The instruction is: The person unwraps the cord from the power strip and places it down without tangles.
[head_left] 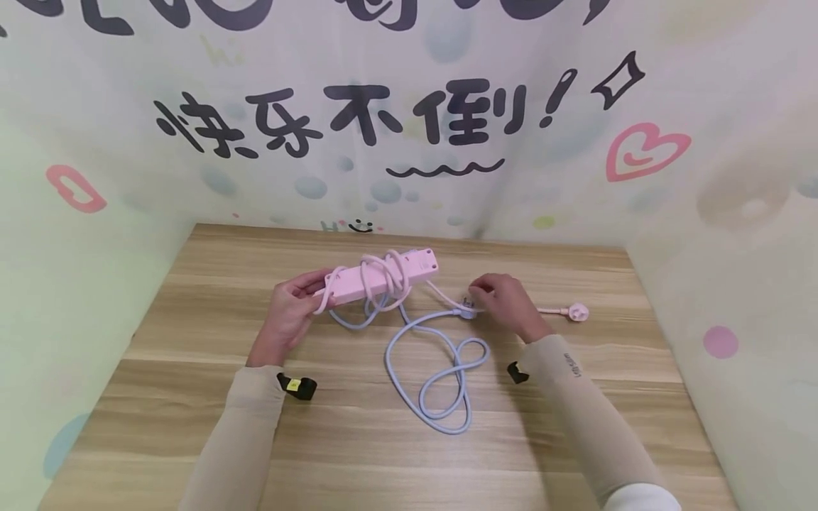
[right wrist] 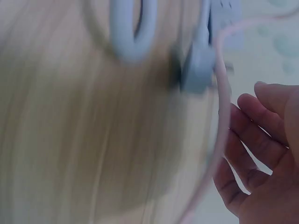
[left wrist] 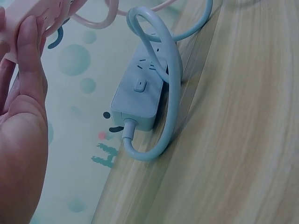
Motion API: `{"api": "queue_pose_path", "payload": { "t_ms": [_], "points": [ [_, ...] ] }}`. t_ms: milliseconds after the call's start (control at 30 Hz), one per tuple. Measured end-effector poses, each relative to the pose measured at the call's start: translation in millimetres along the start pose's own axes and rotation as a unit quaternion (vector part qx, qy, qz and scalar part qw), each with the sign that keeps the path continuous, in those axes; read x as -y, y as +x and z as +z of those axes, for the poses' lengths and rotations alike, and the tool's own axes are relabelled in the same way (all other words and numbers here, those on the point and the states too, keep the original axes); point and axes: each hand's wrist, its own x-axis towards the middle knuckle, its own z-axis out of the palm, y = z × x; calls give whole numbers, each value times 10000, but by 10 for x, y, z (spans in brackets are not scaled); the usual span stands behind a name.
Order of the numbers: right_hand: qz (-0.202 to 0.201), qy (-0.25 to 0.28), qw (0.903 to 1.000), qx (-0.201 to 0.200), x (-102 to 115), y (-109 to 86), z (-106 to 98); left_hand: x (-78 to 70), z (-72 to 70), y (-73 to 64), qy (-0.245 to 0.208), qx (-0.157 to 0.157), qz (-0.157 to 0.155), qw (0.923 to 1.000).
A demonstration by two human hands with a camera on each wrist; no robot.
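My left hand (head_left: 287,312) holds a pink power strip (head_left: 418,264) by its left end, raised above the table. Loops of its pink cord (head_left: 367,277) are wound around the strip. From there the cord runs right, passing beneath my right hand (head_left: 510,306) to a pink plug (head_left: 578,312) on the table. In the right wrist view, the fingers (right wrist: 254,123) are loosely bent, thumb apart, and the pink cord (right wrist: 223,112) crosses close by the fingertips. A blue plug (head_left: 468,311) lies just left of that hand, prongs up.
Behind the pink strip, a blue power strip (left wrist: 135,95) stands at the table's back edge against the printed wall. Its blue cord (head_left: 391,365) lies in loose loops across the middle of the wooden table (head_left: 345,440). Walls rise at both sides.
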Motion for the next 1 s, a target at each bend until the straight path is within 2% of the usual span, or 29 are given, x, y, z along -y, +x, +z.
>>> {"api": "queue_pose_path", "payload": {
  "t_ms": [167, 400, 533, 733, 867, 1000],
  "points": [
    [-36, -71, 9999, 144, 135, 126, 189, 28, -10, -12, 117, 212, -84, 9997],
    [-239, -424, 9956, 806, 151, 220, 379, 18, -20, -36, 182, 411, -201, 9988],
    [-348, -354, 9959, 761, 118, 240, 387, -19, -53, -74, 559, 509, -440, 9962],
    [-560, -188, 9947, 836, 84, 249, 350, -42, -109, -157, 1407, 627, -781, 9850],
    [-373, 65, 9944, 989, 98, 240, 327, -15, -138, -193, 1552, 680, -993, 9805],
    [-248, 125, 9941, 1045, 134, 233, 317, 18, -164, -223, 1437, 736, -1053, 9812]
  ]
}}
